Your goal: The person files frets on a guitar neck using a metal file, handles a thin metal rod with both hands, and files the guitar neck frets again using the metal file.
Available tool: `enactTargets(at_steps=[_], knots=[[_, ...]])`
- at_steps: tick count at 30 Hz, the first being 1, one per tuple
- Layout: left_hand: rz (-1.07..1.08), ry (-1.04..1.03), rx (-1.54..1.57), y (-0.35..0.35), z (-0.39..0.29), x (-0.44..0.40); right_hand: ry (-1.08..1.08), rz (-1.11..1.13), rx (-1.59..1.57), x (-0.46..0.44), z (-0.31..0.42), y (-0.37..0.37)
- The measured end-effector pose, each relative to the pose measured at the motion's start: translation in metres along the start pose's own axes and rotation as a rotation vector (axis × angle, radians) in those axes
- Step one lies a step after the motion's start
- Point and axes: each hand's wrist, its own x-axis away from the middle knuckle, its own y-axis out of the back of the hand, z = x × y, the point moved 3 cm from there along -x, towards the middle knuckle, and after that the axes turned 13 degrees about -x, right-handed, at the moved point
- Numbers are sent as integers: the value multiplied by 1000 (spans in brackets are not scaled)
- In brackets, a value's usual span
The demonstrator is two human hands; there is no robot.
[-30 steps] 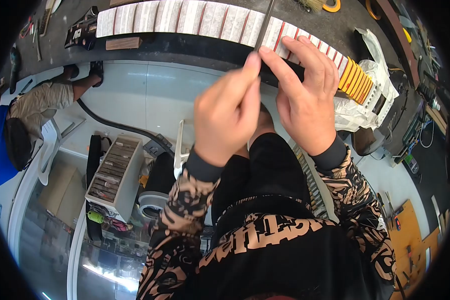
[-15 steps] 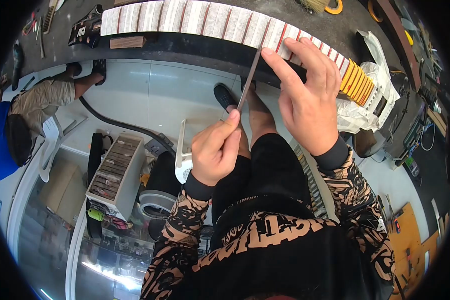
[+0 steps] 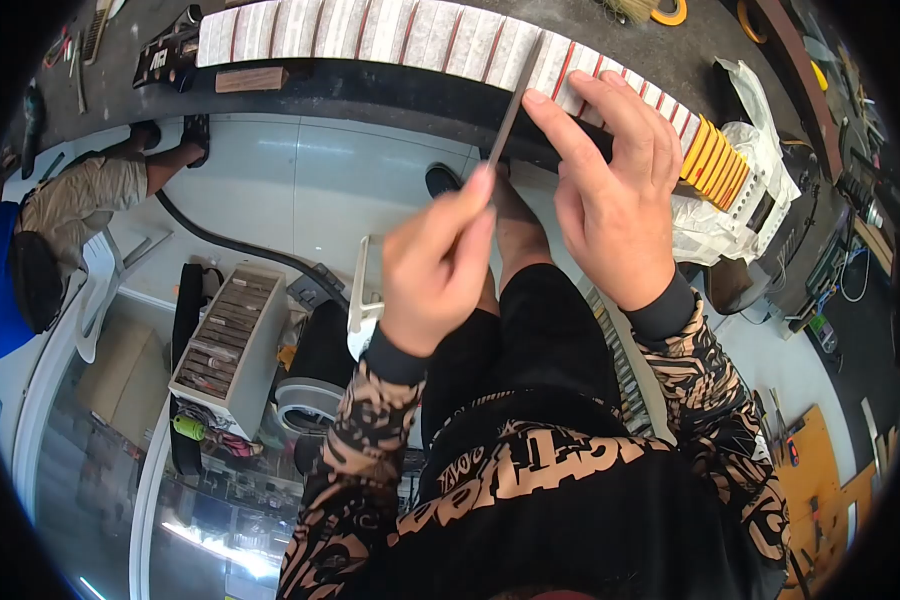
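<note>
A guitar neck [image 3: 390, 35], its fretboard covered in whitish tape with reddish lines at the frets, lies across the bench edge. Yellow tape [image 3: 715, 165] covers the end nearest the body. My left hand [image 3: 435, 265], slightly blurred, is closed on the end of a thin, flat metal file [image 3: 515, 110]. The file's far end lies over the taped fretboard, across the neck. My right hand [image 3: 620, 190] is palm down with fingers apart. Its index fingertip is beside the file, and the other fingertips rest on the taped frets.
The dark headstock [image 3: 165, 62] points left, near a small wood block [image 3: 250, 79]. Whitish paper wraps the guitar body [image 3: 740, 220]. Another person in a blue cap [image 3: 0, 290] is at the left. A box of wooden pieces [image 3: 230, 340] stands below, beside a black hose [image 3: 240, 250].
My left hand has moved up and slightly right, pushing the file farther over the fretboard. My right hand has stayed in place.
</note>
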Motion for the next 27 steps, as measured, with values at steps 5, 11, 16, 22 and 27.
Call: enactTargets(at_steps=[5, 11, 16, 22, 27], knots=[[-4, 43, 46, -21, -4, -47, -32, 17, -17, -2, 3, 3], [114, 42, -208, 36, 9, 70, 0, -6, -16, -1, -1, 0], [127, 66, -149, 27, 5, 45, -8, -13, -20, -2, 1, 1], [69, 98, 46, -3, -8, -25, -11, -5, -12, -1, 0, 1], [75, 137, 88, -5, -15, -38, -33, 6, -32, -3, 3, 3]])
